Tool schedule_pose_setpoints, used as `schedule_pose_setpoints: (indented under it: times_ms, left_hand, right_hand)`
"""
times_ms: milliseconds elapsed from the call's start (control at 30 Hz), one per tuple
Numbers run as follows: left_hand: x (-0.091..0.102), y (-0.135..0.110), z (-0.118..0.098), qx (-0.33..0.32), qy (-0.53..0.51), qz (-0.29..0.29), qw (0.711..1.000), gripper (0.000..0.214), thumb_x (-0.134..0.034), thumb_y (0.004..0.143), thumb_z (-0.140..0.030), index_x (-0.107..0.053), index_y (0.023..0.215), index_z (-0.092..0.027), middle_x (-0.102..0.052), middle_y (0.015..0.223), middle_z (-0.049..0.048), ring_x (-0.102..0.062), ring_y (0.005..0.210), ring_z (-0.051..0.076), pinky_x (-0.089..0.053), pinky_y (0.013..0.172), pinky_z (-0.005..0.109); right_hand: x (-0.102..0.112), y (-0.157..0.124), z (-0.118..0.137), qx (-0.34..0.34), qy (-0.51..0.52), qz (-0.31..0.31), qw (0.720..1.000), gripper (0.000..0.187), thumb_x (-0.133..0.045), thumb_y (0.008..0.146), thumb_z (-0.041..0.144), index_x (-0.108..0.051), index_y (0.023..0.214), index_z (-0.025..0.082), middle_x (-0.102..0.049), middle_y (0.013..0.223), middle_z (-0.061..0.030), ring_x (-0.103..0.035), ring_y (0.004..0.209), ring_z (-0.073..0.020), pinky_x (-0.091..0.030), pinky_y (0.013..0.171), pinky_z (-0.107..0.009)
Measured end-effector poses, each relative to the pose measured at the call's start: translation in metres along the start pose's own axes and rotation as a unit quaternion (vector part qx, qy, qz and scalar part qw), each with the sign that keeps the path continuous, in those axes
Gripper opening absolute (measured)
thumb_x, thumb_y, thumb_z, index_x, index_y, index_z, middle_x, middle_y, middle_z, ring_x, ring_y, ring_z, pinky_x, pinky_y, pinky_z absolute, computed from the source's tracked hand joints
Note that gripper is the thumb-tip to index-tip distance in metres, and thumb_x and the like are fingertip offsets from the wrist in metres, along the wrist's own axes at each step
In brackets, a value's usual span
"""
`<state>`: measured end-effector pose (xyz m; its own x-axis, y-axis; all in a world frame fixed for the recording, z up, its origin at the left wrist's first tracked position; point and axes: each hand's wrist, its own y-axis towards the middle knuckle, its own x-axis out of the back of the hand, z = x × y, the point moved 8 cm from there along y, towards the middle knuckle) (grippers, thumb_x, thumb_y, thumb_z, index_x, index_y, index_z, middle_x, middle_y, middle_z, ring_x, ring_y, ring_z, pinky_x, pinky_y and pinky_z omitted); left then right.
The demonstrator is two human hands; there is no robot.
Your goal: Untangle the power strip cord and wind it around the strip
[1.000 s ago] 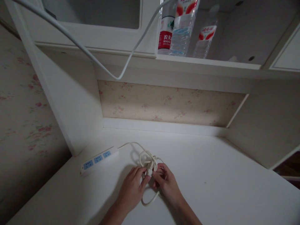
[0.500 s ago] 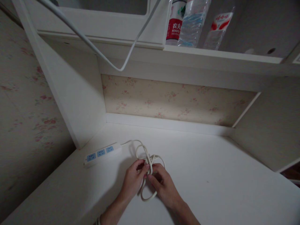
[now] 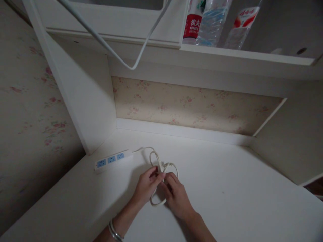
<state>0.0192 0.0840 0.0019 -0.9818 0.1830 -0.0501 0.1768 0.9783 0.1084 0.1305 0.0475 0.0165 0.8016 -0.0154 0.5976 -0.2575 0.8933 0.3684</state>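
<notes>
A white power strip point(image 3: 112, 160) with blue sockets lies on the white desk point(image 3: 227, 198) near the left wall panel. Its cream cable point(image 3: 156, 157) runs right into a loose bundle of loops. My left hand point(image 3: 146, 185) and my right hand point(image 3: 176, 195) meet at the middle of that bundle, fingers pinched on the cable. One loop sticks out above the fingers and another hangs below them on the desk. A bracelet shows on my left wrist.
A shelf above holds three plastic water bottles point(image 3: 212, 22). A thick white cord point(image 3: 121, 60) hangs in a V under the upper cabinet. Floral wallpaper point(image 3: 191, 107) backs the desk niche, and white side panels close it left and right.
The view has tilted slightly, so the hands sit higher in the picture. Both hands have stayed on the cable bundle, working it; the loops look drawn a little tighter.
</notes>
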Motion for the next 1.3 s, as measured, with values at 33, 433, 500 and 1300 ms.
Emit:
schedule_pose_setpoints:
  times_ms: [33, 433, 500, 1300]
  left_hand:
    - [0.000, 0.000, -0.001, -0.009, 0.013, -0.003, 1.000, 0.043, -0.065, 0.077, -0.047, -0.066, 0.104, -0.013, -0.070, 0.095, 0.0082, -0.064, 0.085, 0.020, -0.049, 0.074, 0.025]
    - [0.002, -0.005, -0.006, -0.009, 0.009, -0.004, 1.000, 0.035, -0.058, 0.083, -0.042, -0.072, 0.098, -0.014, -0.070, 0.080, 0.0051, -0.061, 0.077, 0.018, -0.046, 0.070, 0.024]
    - [0.000, -0.004, -0.004, 0.019, -0.054, 0.003, 0.998, 0.037, -0.064, 0.078, -0.042, -0.072, 0.099, -0.013, -0.071, 0.087, 0.0077, -0.063, 0.083, 0.020, -0.048, 0.074, 0.026]
    - [-0.020, -0.008, 0.000, -0.005, -0.040, 0.074, 0.996, 0.035, -0.061, 0.083, -0.041, -0.061, 0.108, -0.016, -0.066, 0.110, 0.0119, -0.061, 0.103, 0.021, -0.046, 0.091, 0.031]
  right_hand:
    - [-0.001, 0.000, 0.001, 0.009, -0.018, 0.000, 1.000, 0.019, -0.041, 0.094, 0.022, -0.058, 0.100, 0.021, -0.057, 0.101, -0.0057, -0.058, 0.087, -0.0152, -0.048, 0.078, -0.027]
    - [0.005, -0.002, 0.008, 0.012, -0.092, -0.040, 0.995, 0.044, -0.041, 0.094, 0.033, -0.041, 0.138, 0.033, -0.029, 0.150, -0.0069, -0.055, 0.116, -0.0221, -0.052, 0.091, -0.039]
    - [0.006, 0.000, 0.003, -0.011, -0.067, -0.041, 0.997, 0.043, -0.039, 0.095, 0.033, -0.041, 0.139, 0.032, -0.043, 0.142, -0.0051, -0.052, 0.120, -0.0206, -0.048, 0.097, -0.038]
    - [0.022, 0.016, -0.024, -0.073, 0.134, -0.147, 0.977, 0.034, -0.040, 0.095, 0.038, -0.057, 0.119, 0.022, -0.058, 0.115, -0.0073, -0.054, 0.107, -0.0186, -0.046, 0.091, -0.034]
